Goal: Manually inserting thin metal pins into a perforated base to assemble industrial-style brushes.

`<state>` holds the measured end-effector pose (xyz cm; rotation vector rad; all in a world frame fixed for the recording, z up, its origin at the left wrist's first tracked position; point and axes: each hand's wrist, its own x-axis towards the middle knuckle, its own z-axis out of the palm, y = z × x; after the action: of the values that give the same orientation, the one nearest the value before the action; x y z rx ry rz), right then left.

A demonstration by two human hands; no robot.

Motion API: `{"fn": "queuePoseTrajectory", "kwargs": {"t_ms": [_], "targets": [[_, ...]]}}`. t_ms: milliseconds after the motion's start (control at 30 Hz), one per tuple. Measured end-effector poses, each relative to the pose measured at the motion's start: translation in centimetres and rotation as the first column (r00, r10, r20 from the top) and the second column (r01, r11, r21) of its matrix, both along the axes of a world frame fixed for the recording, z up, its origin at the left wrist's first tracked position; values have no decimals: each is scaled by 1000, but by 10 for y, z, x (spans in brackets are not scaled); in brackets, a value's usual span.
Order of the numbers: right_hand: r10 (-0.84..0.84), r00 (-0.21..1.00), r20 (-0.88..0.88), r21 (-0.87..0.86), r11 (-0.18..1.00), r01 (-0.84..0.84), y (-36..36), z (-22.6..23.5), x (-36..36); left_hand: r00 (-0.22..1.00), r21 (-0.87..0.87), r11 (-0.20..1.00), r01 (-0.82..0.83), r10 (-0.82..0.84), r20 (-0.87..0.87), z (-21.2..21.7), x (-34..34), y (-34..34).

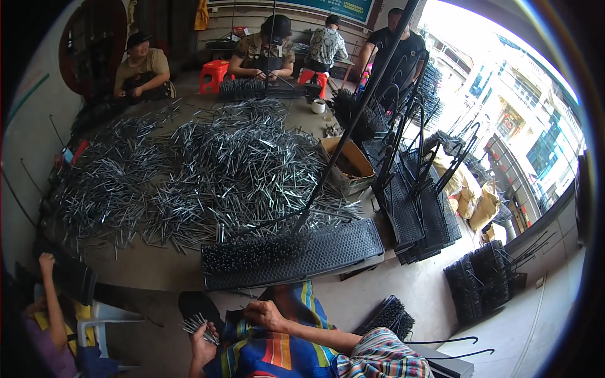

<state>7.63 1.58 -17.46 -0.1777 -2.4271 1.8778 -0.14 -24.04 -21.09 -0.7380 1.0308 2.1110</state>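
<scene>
Metal pins (196,326) bunched in left hand (203,345) fingers

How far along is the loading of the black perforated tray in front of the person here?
Done: the left part of the black perforated tray already bristles with upright metal pins. In hand: the left hand grips a bundle of metal pins; the right hand hovers bare near the tray. Left: the tray's right part looks unfilled, and a large heap of loose pins covers the floor.
</scene>
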Motion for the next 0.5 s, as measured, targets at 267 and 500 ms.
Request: {"fn": "queuePoseTrajectory", "kwargs": {"t_ms": [267,500], "targets": [[-50,982,182,-193,978,85,1,36,-5,993,-38,996,84,-87,-82,28,2,26],[-86,970,227,-322,934,158,-2,46,-20,932,-78,977,200,-214,-292,65,13,65]]}}
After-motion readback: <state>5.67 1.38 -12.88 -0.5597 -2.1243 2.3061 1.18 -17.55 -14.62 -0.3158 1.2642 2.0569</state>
